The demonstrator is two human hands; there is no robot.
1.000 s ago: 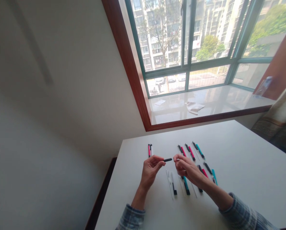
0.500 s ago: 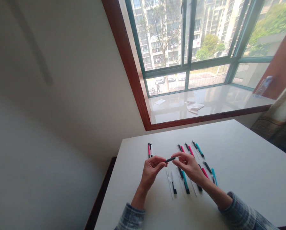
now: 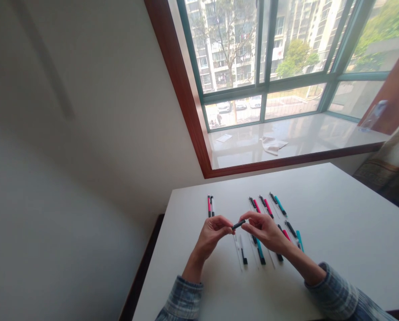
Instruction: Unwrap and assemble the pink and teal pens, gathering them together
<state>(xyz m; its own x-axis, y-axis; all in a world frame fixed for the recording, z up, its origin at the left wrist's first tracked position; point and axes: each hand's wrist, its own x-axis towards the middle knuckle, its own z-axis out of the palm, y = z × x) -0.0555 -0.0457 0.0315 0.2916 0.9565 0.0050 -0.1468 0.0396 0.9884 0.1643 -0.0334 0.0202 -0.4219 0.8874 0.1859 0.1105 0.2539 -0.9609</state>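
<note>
Above the white table (image 3: 340, 232), my left hand (image 3: 213, 234) pinches one end of a short black pen part (image 3: 238, 224) between thumb and fingers. My right hand (image 3: 261, 229) has its thumb and index finger closed at the other end of the same part, which tilts slightly up to the right. Under my hands lie a clear pen barrel with a black end (image 3: 244, 256), a teal pen barrel (image 3: 260, 252) and thin white refills (image 3: 237, 254). My right hand hides some of the pieces.
Two assembled-looking pens (image 3: 209, 206) lie at the back left. Pink barrels (image 3: 268, 207), a teal barrel (image 3: 280, 205) and black pen parts (image 3: 291, 229) lie in rows to the right. Beyond the table, a white cloth (image 3: 273, 145) rests on the window sill (image 3: 306, 133).
The black pen part has tilted slightly more between my hands, which stay close together. The camera view has shifted a little.
</note>
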